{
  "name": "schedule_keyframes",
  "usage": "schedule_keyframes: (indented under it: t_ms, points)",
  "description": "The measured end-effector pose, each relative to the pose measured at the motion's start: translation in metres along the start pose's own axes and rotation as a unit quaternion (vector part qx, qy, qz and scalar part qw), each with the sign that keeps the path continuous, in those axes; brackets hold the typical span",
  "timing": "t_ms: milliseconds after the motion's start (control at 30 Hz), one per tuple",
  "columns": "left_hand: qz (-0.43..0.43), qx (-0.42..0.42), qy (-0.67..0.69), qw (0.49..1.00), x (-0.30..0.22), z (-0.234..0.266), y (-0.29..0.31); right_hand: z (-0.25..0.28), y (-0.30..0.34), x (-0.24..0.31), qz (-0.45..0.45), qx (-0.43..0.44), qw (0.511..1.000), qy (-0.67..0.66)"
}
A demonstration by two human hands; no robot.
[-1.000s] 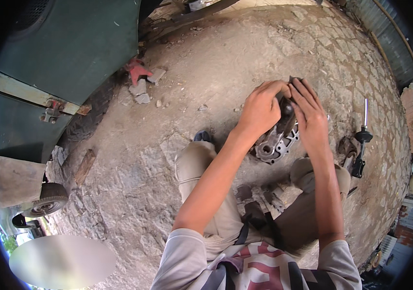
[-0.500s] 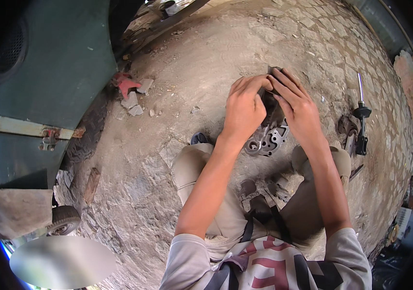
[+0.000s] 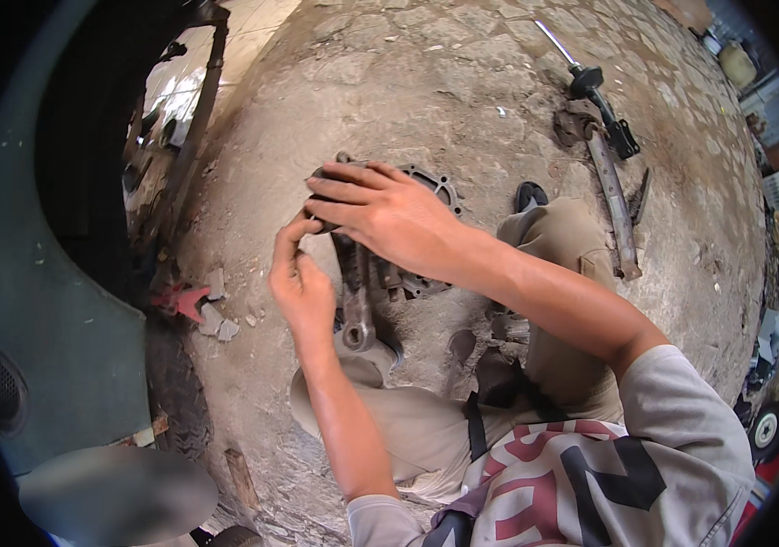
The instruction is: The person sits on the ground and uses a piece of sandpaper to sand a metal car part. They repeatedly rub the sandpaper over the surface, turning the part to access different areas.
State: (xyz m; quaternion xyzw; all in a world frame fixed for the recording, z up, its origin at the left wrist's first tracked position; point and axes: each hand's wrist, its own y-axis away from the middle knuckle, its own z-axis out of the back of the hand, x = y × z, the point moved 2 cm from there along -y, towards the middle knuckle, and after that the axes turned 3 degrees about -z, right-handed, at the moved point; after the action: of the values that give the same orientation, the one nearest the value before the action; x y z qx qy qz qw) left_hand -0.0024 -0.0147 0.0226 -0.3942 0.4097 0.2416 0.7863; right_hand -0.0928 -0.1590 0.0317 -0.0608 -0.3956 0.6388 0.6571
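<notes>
Both hands, left hand (image 3: 301, 290) and right hand (image 3: 382, 211), grip clamped on the metal housing (image 3: 380, 273) beneath.

Single head-worn fisheye view, looking steeply down, close over hands (image 3: 353, 246), ground (image 3: 499, 82).

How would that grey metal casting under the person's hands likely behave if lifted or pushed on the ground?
The metal casting looks thick and cast, so probably rigid and heavy for its size. Its lugs and flange should stop it rolling on the rough stone ground. Both the right hand and left hand are on it, suggesting two-handed handling.
</notes>
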Motion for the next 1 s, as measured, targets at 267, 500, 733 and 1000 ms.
schedule_keyframes:
  t_ms: [267, 500, 733, 1000]
  points:
    - [0.014, -0.020, 0.003, 1.000, 0.008, 0.004, 0.007, 0.002, -0.001, 0.004, 0.000, 0.057, 0.998, 0.037]
    - [0.045, -0.041, -0.035, 0.998, 0.007, 0.000, 0.001, -0.011, -0.003, -0.003, -0.009, 0.001, 1.000, -0.027]
    - [-0.001, -0.009, 0.000, 1.000, 0.015, 0.008, 0.009, -0.005, 0.003, 0.002, 0.009, 0.012, 1.000, 0.010]
    - [-0.010, 0.000, -0.013, 1.000, 0.016, 0.009, 0.009, -0.009, 0.003, 0.001, 0.007, 0.014, 1.000, 0.000]
